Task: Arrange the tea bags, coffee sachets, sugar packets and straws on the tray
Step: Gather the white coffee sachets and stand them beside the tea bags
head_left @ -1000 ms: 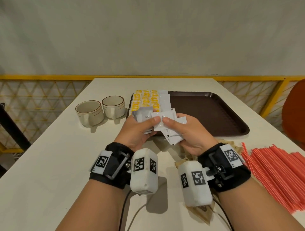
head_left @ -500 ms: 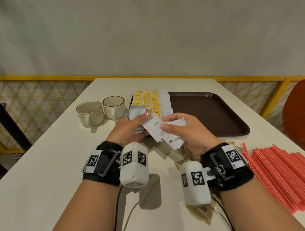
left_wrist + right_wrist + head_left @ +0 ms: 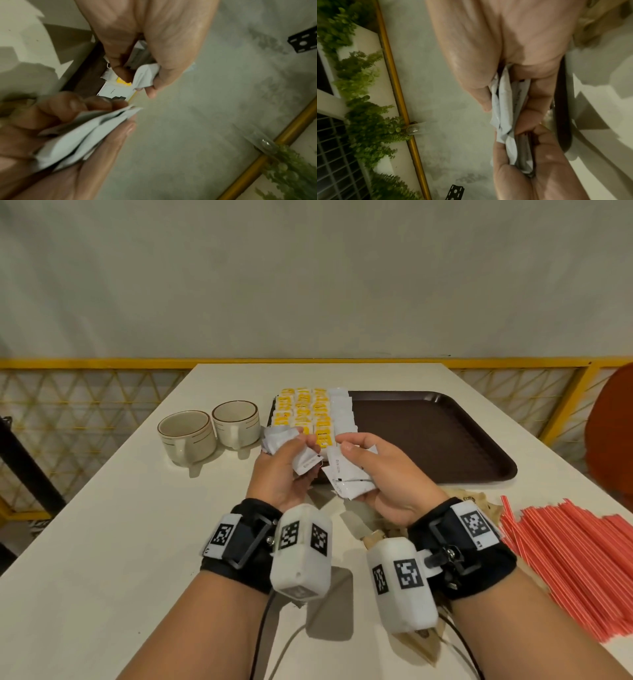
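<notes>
While hands grip them, white sachets (image 3: 346, 481) crumple.

place: looks like a café
clues: serving tray (image 3: 445, 436), cups (image 3: 186, 436), straws (image 3: 575, 549) on a desk (image 3: 102, 542), yellow railing (image 3: 85, 362)

Head view high, facing down-forward; wrist views close; all share white sachets (image 3: 346, 481).

A tray (image 3: 445, 440) lay far on the table (image 3: 102, 542), with packets (image 3: 310, 414) in rows at its left end. Two cups (image 3: 209, 431) stood side by side left of the tray. Straws (image 3: 582, 559) lay piled near the right edge, nearer than the tray.
</notes>
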Tool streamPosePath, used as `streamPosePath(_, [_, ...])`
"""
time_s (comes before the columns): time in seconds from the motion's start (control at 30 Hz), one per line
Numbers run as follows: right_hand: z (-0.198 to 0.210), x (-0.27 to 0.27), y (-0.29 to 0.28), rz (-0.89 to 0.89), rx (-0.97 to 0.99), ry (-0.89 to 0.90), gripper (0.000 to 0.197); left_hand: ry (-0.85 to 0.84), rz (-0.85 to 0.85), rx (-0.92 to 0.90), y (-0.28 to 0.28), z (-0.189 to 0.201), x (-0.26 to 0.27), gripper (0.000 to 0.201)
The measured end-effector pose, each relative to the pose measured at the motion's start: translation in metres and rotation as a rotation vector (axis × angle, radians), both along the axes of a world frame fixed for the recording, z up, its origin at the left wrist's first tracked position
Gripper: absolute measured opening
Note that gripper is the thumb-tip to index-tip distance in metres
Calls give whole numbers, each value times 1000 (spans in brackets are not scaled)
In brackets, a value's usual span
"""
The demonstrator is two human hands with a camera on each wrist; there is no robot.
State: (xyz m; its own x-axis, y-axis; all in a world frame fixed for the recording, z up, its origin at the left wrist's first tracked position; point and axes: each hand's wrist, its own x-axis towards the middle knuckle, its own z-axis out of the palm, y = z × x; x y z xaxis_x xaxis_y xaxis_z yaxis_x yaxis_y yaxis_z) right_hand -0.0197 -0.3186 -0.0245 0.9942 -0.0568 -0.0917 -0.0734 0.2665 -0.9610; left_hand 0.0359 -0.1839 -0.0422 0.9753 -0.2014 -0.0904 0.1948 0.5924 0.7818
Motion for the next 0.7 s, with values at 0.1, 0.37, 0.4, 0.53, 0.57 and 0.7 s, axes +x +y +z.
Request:
streamPosePath(0.1, [3, 1, -5, -56, 71, 41, 19, 23, -20, -57, 7, 0, 6, 12])
streamPosePath(0.37, [3, 0, -7, -75, 33, 79, 25, -126, -185, 248, 7, -6, 5, 21])
streamPosePath(0.4, [2, 0, -6, -62, 2, 69, 28, -148, -201, 279, 5, -8, 5, 33])
streamPosePath(0.53, [-3, 1, -4, -120, -124, 6, 30, -212, -330, 382, 1, -10, 0, 48])
streamPosePath(0.57, [-4, 2, -3, -140, -148, -8, 27, -228, -361, 400, 0, -10, -2, 41])
streamPosePath(0.7, [1, 0, -2, -92, -72, 35, 15, -189, -285, 354, 1, -10, -1, 45])
